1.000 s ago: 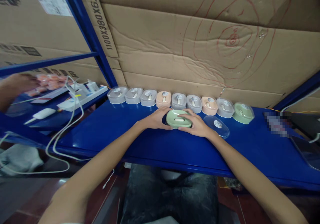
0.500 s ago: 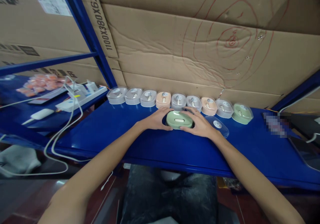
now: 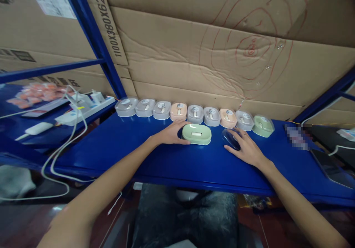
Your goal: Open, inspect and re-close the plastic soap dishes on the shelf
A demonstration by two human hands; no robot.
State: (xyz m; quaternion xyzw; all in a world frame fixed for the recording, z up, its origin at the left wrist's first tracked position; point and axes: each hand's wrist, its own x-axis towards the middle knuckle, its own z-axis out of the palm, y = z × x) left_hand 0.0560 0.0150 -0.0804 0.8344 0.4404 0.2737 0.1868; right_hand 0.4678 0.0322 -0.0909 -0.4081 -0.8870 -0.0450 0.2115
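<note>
1. The left hand (image 3: 169, 133) rests on the blue shelf (image 3: 116, 144) with its fingers laid against the left end of the green case (image 3: 196, 134), steadying it rather than lifting it; the fingers are loosely curled and close on nothing.
2. The right hand (image 3: 245, 148) lies flat over the clear lid (image 3: 229, 139), fingers spread on top of it; whether they have taken hold of it cannot be told.
3. The green case sits open-topped on the shelf between the two hands, a pale oval piece showing in its middle. It lies just in front of the row, which would leave its top free for a lid coming from the right.
4. The clear lid lies just right of the green case, apart from it, with a strip of bare shelf between.
5. Behind both, the row of lidded cases (image 3: 194, 114) stands side by side along the cardboard wall (image 3: 194, 63), grey, peach and one green at the right end, so there is little room to the rear.
6. Toward the shelf's front edge the surface is bare, giving room to slide things. To the right lies a dark phone (image 3: 330, 166); to the left, past the blue upright (image 3: 94, 41), a power strip (image 3: 85, 109) and white cables (image 3: 63, 144) sit well apart.
</note>
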